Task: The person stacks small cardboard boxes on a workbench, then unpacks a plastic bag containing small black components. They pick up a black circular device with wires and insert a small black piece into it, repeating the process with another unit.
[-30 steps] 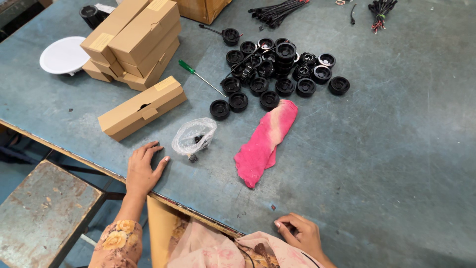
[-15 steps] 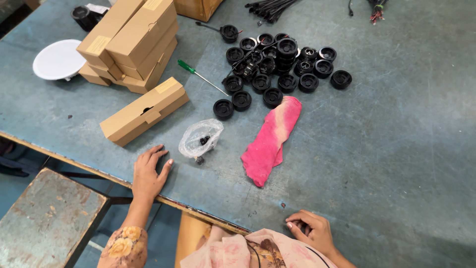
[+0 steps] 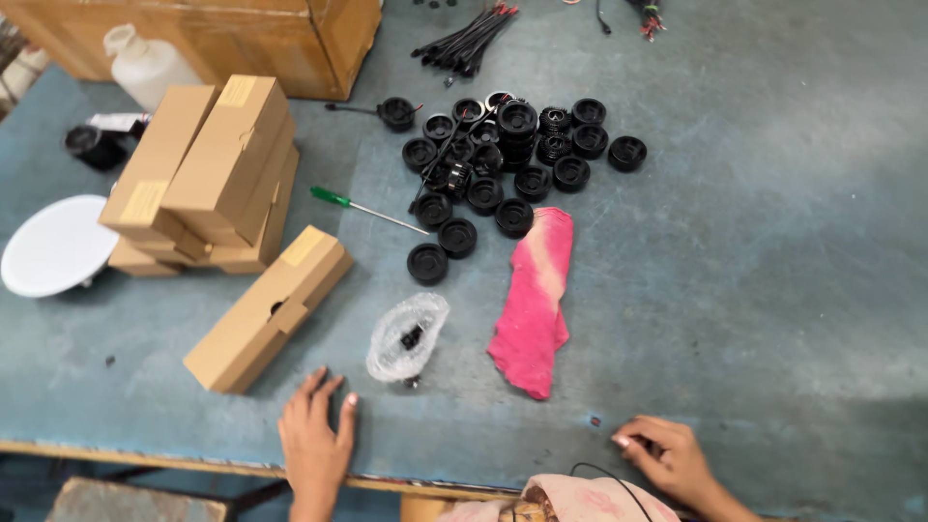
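Matt cardboard box [image 3: 268, 309], crinkled clear plastic bag [image 3: 407, 335], pink cloth [image 3: 535, 302]

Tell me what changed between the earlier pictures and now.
Little. The left hand stays flat on the table edge below the clear plastic bag; the right hand stays at the near edge, fingers curled. Neither took hold of anything. The pink cloth, cardboard boxes and black round parts lie unmoved; only the view shifted.

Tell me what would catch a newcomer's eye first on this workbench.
The bright pink cloth at mid-table stands out against the blue-grey table. Just behind it lies a heap of round black parts, and at the left a stack of cardboard boxes. At the near edge, the left hand lies flat near a clear plastic bag; the right hand rests with fingers curled.
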